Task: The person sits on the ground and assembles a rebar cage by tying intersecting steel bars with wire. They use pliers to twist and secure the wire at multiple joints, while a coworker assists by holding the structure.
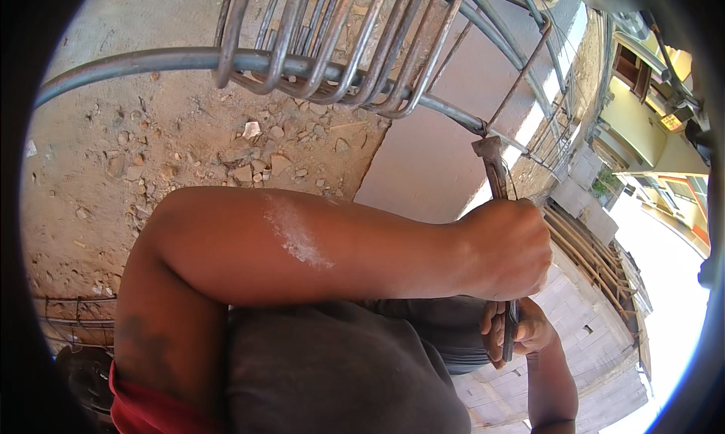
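Note:
My left hand [507,249] is wrapped in a fist around a pair of worn metal pincers [495,173], its forearm crossing the view from the left. The head of the pincers points up and meets the end of a steel reinforcing bar [445,108], where a bent stirrup bar crosses it. A thin wire hangs beside the jaws. Below the fist, my right hand [529,328] has its fingers curled around the dark lower handle end. How the jaws sit on the wire at the joint is too small to tell.
Several bent steel stirrups [332,71] hang bunched along the bar. Rubble and stones [257,158] lie on the dirt below, beside a smooth grey concrete slab [423,166]. More bars run off at the upper right. A block wall [581,351] and wooden poles [585,245] stand to the right.

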A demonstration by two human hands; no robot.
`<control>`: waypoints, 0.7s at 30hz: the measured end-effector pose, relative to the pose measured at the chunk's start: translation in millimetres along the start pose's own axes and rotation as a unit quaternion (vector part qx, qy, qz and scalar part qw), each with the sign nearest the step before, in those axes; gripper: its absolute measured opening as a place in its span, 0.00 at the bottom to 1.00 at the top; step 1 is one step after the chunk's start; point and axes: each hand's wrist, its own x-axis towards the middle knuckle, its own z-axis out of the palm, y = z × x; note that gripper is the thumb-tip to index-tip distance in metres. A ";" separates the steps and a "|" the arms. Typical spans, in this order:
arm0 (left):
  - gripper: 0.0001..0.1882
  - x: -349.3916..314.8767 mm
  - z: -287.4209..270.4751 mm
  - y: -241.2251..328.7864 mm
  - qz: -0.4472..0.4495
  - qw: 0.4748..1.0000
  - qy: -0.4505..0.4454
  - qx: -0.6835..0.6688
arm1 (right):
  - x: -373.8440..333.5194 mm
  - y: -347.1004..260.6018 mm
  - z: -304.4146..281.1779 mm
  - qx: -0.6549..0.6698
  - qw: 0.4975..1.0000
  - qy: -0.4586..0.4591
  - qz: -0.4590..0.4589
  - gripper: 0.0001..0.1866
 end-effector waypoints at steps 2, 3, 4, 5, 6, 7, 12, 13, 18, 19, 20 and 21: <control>0.06 4.9 -7.7 -0.9 -0.019 0.999 0.023 0.020 | -10.8 -7.8 17.0 -0.121 0.977 0.154 -0.088 0.32; 0.06 7.7 -11.6 -0.5 -0.026 0.999 0.002 0.043 | -12.6 -5.0 28.1 -0.170 0.938 0.290 -0.091 0.36; 0.06 10.1 -14.6 -0.9 -0.026 0.997 -0.037 0.064 | -10.7 -1.9 36.8 -0.252 0.913 0.296 -0.122 0.35; 0.04 16.0 -16.4 -1.0 -0.035 0.996 -0.064 0.047 | -9.1 3.0 45.5 -0.327 0.876 0.323 -0.147 0.33; 0.03 22.4 -16.7 -2.1 -0.037 0.993 -0.111 0.029 | -7.5 6.5 51.5 -0.403 0.830 0.350 -0.163 0.32; 0.02 25.6 -16.1 -3.5 -0.042 0.988 -0.149 0.010 | -3.6 8.6 53.8 -0.395 0.833 0.369 -0.121 0.25; 0.04 1.3 0.2 -9.9 0.041 0.987 0.137 0.071 | 4.2 8.6 28.2 -0.230 0.936 0.264 -0.035 0.16; 0.04 -6.3 3.4 -8.0 0.069 0.964 0.231 0.114 | 4.0 10.1 20.5 -0.120 0.971 0.206 -0.010 0.15; 0.05 -16.6 3.3 2.2 0.060 0.996 0.054 0.035 | 9.1 22.3 -3.0 -0.007 0.998 -0.069 0.001 0.18; 0.05 -10.9 0.5 4.6 0.032 0.999 0.004 0.017 | 8.7 22.5 -1.2 0.020 1.000 -0.013 -0.003 0.22; 0.05 -5.4 -2.6 8.4 0.005 0.999 -0.048 -0.006 | 7.5 22.1 3.1 0.019 1.000 0.009 -0.015 0.25; 0.03 -1.5 -6.8 10.2 -0.022 1.000 -0.017 0.008 | 4.6 16.1 7.6 -0.018 0.998 0.048 -0.036 0.28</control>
